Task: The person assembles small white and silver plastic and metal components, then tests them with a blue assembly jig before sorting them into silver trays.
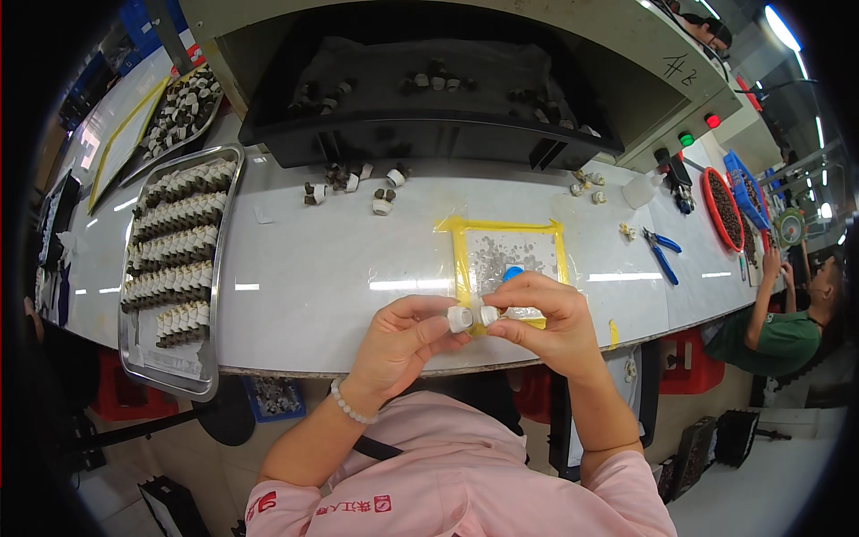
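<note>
My left hand pinches a small white round part, its hollow end turned right. My right hand holds a second small white part by thumb and fingers. The two parts face each other with a narrow gap, above the table's near edge. Behind my right hand lies a yellow-taped square mat with grey smudges, and a blue round cap shows on it. Several small white-and-dark parts lie loose on the white table beyond my hands.
At left stands a metal tray with rows of pale-and-dark parts. A black bin sits inside the machine at the back. Blue-handled cutters, a white bottle and a red basket are at right. A person in green sits far right.
</note>
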The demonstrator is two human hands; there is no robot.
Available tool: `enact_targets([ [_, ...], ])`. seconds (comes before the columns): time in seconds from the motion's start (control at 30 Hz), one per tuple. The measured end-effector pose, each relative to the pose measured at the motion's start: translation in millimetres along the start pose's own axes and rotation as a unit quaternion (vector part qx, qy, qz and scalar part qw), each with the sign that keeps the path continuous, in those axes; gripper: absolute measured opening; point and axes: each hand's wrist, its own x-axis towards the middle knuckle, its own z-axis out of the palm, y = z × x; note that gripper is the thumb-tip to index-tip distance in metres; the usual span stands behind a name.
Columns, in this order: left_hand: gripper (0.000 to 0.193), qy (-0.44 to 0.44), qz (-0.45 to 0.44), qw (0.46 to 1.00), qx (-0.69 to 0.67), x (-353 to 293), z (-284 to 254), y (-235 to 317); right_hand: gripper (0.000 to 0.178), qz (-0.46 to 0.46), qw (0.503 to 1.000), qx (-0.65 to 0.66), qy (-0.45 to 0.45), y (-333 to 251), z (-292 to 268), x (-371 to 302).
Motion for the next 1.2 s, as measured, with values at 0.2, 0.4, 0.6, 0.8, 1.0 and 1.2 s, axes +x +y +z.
enact_targets([
  [0.2, 0.020, 0.026, 0.026, 0.998, 0.041, -2.0, 4.5, -3.7, 0.024, -0.007, 0.999, -0.035, -0.019, 0.9, 5.4, 3.2],
  [0.4, 0.019, 0.038, 0.083, 0.990, 0.112, -3.8, -0.5, -11.2, 0.024, 0.028, 0.999, -0.031, -0.032, 2.3, 9.1, 5.5],
  [0.6, 0.019, 0.024, 0.078, 0.990, 0.112, -2.2, 0.7, -13.2, 0.021, 0.052, 0.998, -0.008, -0.040, 1.9, 6.3, 4.5],
  [0.8, 0.019, 0.042, 0.077, 0.991, 0.104, -3.8, 4.4, -12.9, 0.020, 0.042, 0.999, -0.008, -0.020, 8.2, 7.0, -0.3],
  [1.0, 0.018, 0.062, 0.039, 0.983, 0.170, -4.5, 6.2, -4.6, 0.027, 0.000, 0.995, -0.099, -0.004, 24.0, -29.1, -4.1],
  [1.2, 0.021, 0.140, 0.203, 0.928, 0.280, -41.3, -17.1, 56.7, 0.031, 0.031, 0.845, -0.466, 0.259, 74.4, -142.3, -12.2],
])
